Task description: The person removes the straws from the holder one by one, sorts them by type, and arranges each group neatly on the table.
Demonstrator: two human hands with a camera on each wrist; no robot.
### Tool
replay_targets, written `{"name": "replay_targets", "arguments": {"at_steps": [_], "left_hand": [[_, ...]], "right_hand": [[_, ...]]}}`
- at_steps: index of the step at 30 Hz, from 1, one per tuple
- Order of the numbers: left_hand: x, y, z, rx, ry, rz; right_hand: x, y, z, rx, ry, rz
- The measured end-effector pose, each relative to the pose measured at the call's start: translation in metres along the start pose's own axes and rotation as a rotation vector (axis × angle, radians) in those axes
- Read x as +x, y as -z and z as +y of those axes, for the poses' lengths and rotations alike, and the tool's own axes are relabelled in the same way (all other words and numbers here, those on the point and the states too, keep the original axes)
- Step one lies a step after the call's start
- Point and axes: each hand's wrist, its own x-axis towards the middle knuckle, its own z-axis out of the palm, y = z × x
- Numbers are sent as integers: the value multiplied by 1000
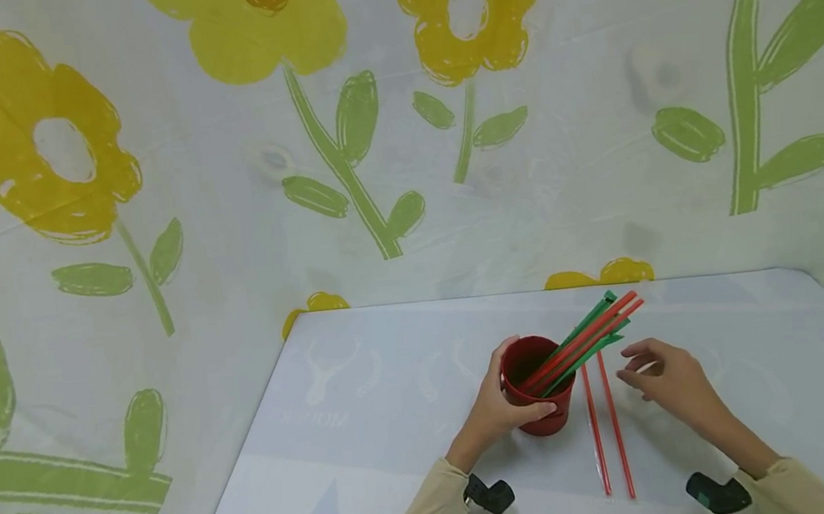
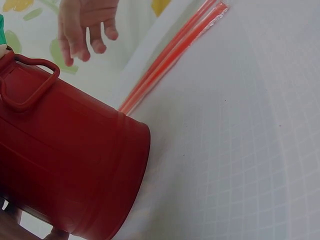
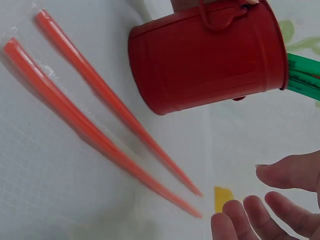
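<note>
My left hand (image 1: 497,409) grips a small red metal bucket (image 1: 552,421) by its side, thumb across the front near the rim. Red straws (image 1: 592,340) and green straws (image 1: 593,313) lean out of the bucket toward the right. Two more red straws, one on the left (image 1: 598,447) and one on the right (image 1: 616,436), lie side by side on the table in clear wrappers. My right hand (image 1: 672,379) hovers right of the straws, fingers loosely bent and holding nothing. A small loop handle (image 2: 30,82) shows on the bucket in the left wrist view.
The white table (image 1: 371,445) runs back to a wall covering (image 1: 581,147) printed with yellow flowers and green leaves. Black wrist devices are worn on the left wrist (image 1: 492,496) and right wrist (image 1: 719,494).
</note>
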Motion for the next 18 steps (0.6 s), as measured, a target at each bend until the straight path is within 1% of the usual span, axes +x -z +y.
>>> {"name": "replay_targets", "arguments": {"at_steps": [5,9,18], "left_hand": [[0,0,-1,-6,-10,-3],[0,0,-2,-7,-17,-4],[0,0,-1,-15,-4,-1]], "right_hand": [[-4,11,-14,24,33,-16],[-7,16,-21,27,55,-7],[-10,30,-33,39,82,31]]}}
